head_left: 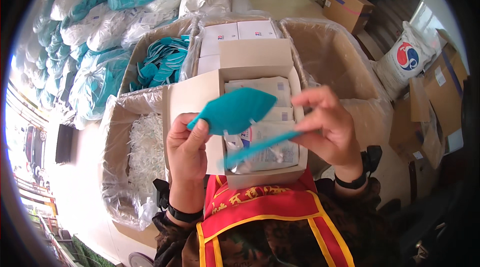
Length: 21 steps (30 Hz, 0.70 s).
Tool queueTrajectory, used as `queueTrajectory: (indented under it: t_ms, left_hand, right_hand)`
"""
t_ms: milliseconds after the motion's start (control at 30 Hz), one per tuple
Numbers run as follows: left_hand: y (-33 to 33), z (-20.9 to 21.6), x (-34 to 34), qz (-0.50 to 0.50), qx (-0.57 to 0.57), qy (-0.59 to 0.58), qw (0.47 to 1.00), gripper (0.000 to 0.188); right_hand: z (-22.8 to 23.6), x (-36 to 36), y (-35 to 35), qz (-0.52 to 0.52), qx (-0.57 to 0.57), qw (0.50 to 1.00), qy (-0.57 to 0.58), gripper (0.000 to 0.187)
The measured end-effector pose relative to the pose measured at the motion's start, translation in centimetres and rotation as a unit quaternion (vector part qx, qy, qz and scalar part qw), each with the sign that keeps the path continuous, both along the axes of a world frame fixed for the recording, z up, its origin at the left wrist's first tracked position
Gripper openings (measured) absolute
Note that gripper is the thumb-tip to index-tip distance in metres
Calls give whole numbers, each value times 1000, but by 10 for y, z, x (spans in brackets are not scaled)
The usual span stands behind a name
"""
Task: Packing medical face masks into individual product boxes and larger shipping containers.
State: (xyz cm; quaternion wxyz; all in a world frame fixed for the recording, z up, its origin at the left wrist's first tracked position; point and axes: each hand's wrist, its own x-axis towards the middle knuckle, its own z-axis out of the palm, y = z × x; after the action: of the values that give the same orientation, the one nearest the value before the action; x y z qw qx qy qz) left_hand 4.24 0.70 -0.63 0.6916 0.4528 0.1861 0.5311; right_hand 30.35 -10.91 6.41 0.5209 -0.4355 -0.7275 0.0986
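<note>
My left hand (187, 143) pinches a teal folded face mask (237, 109) by its left end, thumb on top, its broad face turned up. In my right hand (327, 126) is a second teal face mask (257, 149), seen nearly edge-on and blurred, gripped at its right end. Both masks are over an open pale carton (256, 54) whose flaps are folded out. Inside it lie several clear-and-white printed packets (277, 142), partly hidden by the masks. The carton stands against my red apron (260, 212) with yellow trim.
Beyond the carton, a plastic-lined box holds white cartons (220, 33). Left of that is a box of loose teal masks (165, 62); nearer, one of white strips (146, 142). On the right stand a plastic-lined box (325, 57) and a white sack (406, 57). Bagged masks (100, 74) pile up far left.
</note>
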Motion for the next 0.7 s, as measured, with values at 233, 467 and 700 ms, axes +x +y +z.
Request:
queueTrajectory:
  t_ms: [233, 467, 700]
  left_hand:
    - [-26, 26, 18, 11, -173, -44, 984, 44]
    - [-8, 10, 0, 72, -188, -73, 977, 41]
    - [17, 50, -91, 156, -40, -135, 978, 50]
  right_hand:
    - [-11, -33, 22, -20, -36, 997, -62, 19]
    - [-25, -78, 18, 156, 11, 987, -38, 27]
    - [-53, -13, 63, -12, -99, 980, -175, 22]
